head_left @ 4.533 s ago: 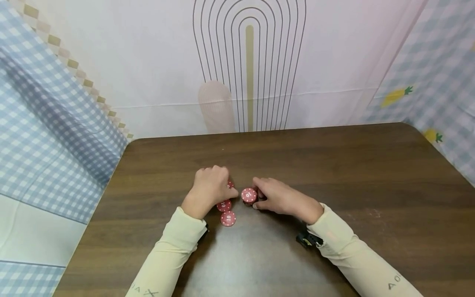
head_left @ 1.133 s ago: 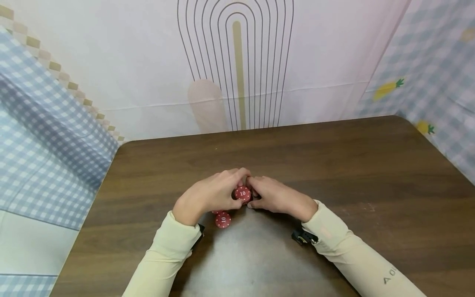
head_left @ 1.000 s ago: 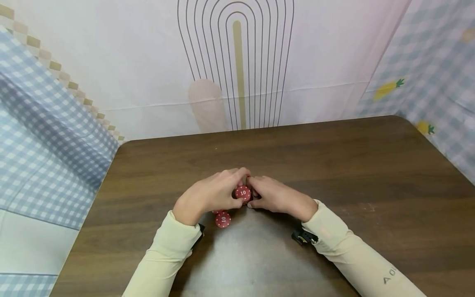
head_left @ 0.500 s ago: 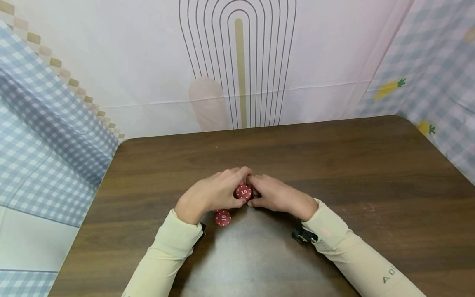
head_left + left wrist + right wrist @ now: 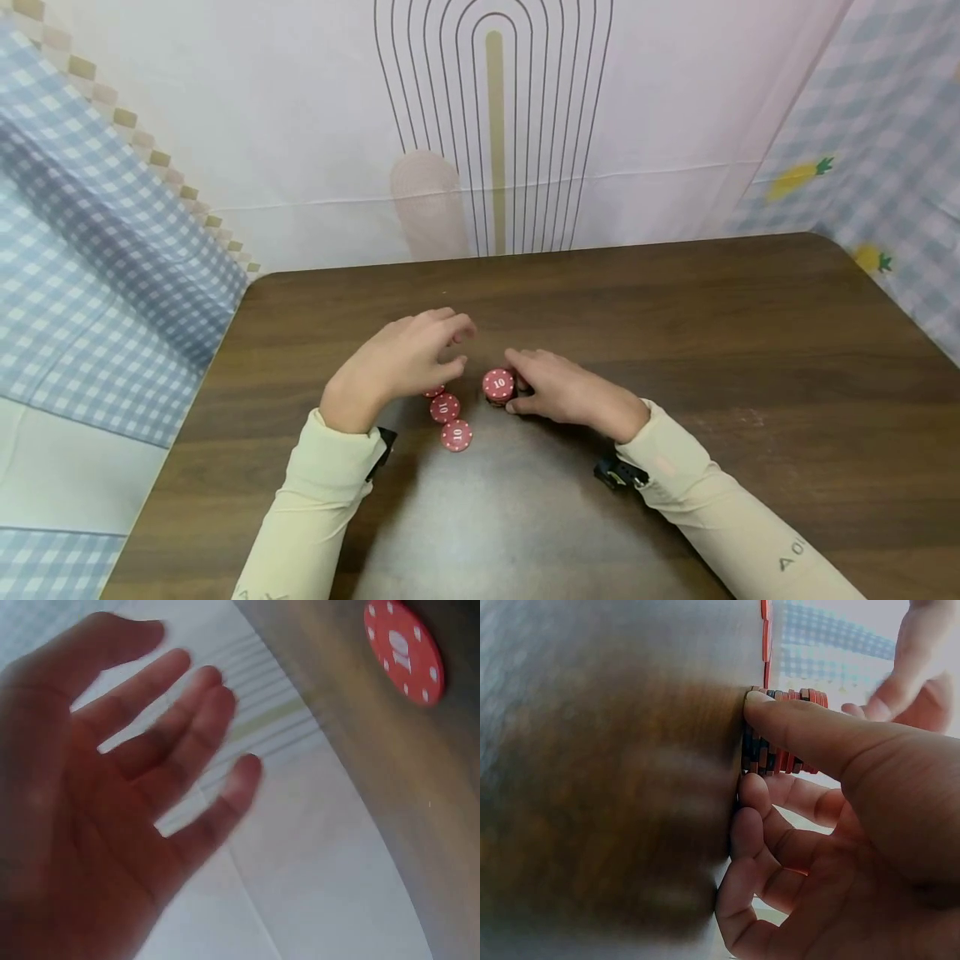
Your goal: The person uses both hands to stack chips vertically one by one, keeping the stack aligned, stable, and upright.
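Note:
A stack of poker chips (image 5: 498, 385), topped by a red "10" chip, stands on the table. My right hand (image 5: 566, 387) holds it from the right; in the right wrist view the thumb lies along the stack (image 5: 780, 760), with a curled finger on the opposite side. Red and dark edges show there. My left hand (image 5: 401, 354) hovers to the left of the stack, fingers spread and loosely bent, holding nothing. Beneath and in front of it lie a red chip (image 5: 445, 408), a nearer one (image 5: 457, 435) and a third (image 5: 433, 392) partly hidden by the hand.
The brown wooden table (image 5: 675, 317) reaches back to a white patterned cloth (image 5: 300, 125). Blue checked cloth (image 5: 112, 250) hangs on the left, with more checked cloth (image 5: 885, 183) on the right. A dark wrist strap (image 5: 621, 473) sits at my right wrist.
My left hand has let go of the stack and moved left and away, uncovering the loose chips. My right hand has stayed at the stack.

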{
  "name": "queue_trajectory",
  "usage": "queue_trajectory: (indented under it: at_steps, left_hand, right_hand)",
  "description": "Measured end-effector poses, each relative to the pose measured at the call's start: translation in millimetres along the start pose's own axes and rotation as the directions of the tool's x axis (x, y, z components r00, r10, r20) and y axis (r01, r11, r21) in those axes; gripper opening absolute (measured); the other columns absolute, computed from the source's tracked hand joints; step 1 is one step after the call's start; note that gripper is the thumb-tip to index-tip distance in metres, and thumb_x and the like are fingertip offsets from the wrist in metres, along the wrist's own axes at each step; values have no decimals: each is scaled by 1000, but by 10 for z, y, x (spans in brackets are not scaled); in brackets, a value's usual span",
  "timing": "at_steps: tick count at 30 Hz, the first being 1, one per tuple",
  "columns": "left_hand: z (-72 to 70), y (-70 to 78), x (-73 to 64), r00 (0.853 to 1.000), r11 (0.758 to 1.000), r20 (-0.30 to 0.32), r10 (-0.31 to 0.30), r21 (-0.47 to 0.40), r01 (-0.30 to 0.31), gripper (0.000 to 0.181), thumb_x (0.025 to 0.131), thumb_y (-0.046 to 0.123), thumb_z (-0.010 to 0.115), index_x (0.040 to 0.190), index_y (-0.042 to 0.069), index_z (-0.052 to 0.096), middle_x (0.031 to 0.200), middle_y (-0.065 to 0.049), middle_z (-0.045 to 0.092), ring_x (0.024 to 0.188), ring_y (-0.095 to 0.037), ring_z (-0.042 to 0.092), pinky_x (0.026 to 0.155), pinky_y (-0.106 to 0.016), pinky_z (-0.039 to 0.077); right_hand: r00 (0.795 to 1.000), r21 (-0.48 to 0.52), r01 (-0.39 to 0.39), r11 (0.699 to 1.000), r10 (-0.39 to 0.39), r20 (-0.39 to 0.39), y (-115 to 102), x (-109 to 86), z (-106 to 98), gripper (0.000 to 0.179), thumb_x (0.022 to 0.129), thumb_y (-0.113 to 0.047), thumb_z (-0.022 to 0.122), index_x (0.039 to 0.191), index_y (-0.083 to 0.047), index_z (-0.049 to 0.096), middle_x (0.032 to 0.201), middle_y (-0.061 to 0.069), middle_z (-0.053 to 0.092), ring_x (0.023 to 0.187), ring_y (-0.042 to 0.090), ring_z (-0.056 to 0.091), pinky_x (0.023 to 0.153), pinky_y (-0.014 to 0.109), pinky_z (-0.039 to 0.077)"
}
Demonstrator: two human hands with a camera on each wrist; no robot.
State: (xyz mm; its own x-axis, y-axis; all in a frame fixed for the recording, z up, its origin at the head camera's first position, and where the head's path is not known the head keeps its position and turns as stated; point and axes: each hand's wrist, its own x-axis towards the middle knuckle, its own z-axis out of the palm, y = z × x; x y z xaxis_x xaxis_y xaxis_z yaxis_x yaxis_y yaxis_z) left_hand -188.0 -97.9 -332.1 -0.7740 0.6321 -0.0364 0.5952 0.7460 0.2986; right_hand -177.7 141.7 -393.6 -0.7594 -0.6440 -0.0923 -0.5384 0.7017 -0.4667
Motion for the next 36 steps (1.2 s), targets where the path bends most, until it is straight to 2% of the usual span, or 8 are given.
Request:
queue_trajectory:
  at_steps: [3, 8, 12, 16, 19, 23, 29, 36]
  left_hand:
    - [-36, -49, -12, 997, 998, 68, -45, 48, 42, 32, 94, 12, 74, 125, 10, 70, 120, -7, 69, 99, -22, 69, 88, -43, 57]
    - [-48, -110, -25, 975, 992, 187, -123, 49, 116, 31, 92, 12, 80, 122, 12, 71, 117, -7, 69, 105, -22, 66, 93, -45, 55]
    - [-16, -156, -23, 955, 985, 242, -171, 31, 169, 26, 91, 12, 83, 114, 16, 73, 114, -3, 69, 103, -20, 64, 92, -43, 54]
    - [38, -205, -1, 936, 975, 275, -220, 26, 222, 32, 87, 5, 84, 115, 16, 73, 112, -1, 68, 103, -19, 62, 92, -42, 54]
    - [84, -242, 20, 927, 971, 294, -231, 5, 240, 38, 82, -2, 84, 114, 17, 72, 106, 0, 67, 98, -18, 61, 87, -40, 53]
    - [108, -265, 28, 927, 971, 301, -224, -8, 237, 38, 81, -4, 83, 110, 17, 72, 97, 0, 66, 91, -18, 60, 80, -38, 52]
    - [119, -294, 23, 936, 975, 288, -203, -26, 219, 34, 80, -5, 80, 105, 16, 72, 94, -1, 66, 86, -17, 61, 77, -35, 52]
    - [156, -317, 14, 941, 976, 277, -193, -43, 213, 34, 79, -2, 80, 107, 13, 70, 92, -2, 66, 81, -17, 59, 72, -32, 50]
  right_hand:
    - [1000, 2, 6, 1000, -6, -13, 15, -10, -4, 35, 93, -19, 83, 97, -12, 50, 84, 1, 54, 77, 18, 50, 72, 36, 44]
    - [1000, 4, 4, 1000, -4, -18, 31, -23, -6, 35, 93, -20, 83, 97, -13, 49, 84, 0, 53, 77, 18, 49, 72, 36, 44]
    - [1000, 3, 3, 1000, -3, -17, 34, -18, -4, 35, 92, -19, 83, 97, -13, 49, 84, 0, 53, 77, 18, 49, 73, 36, 44]
    - [1000, 1, 3, 1000, -3, -18, 28, -13, -3, 35, 92, -19, 83, 97, -12, 49, 84, 0, 54, 78, 19, 50, 73, 36, 44]
    - [1000, 0, 4, 1000, -4, -18, 24, -9, -1, 35, 92, -19, 83, 97, -13, 50, 84, 0, 54, 78, 19, 51, 73, 37, 45]
    - [1000, 1, 9, 1000, -9, -18, 14, 0, -4, 35, 92, -19, 84, 97, -12, 50, 84, 0, 54, 78, 18, 50, 73, 37, 45]
    - [1000, -1, 1, 1000, -1, -10, 12, 11, -6, 35, 92, -20, 83, 97, -13, 49, 84, 0, 53, 78, 18, 50, 72, 36, 44]
    - [1000, 8, -8, 1000, 8, -3, 17, -1, 14, 34, 93, -20, 82, 97, -13, 49, 84, 0, 53, 78, 18, 49, 72, 36, 43]
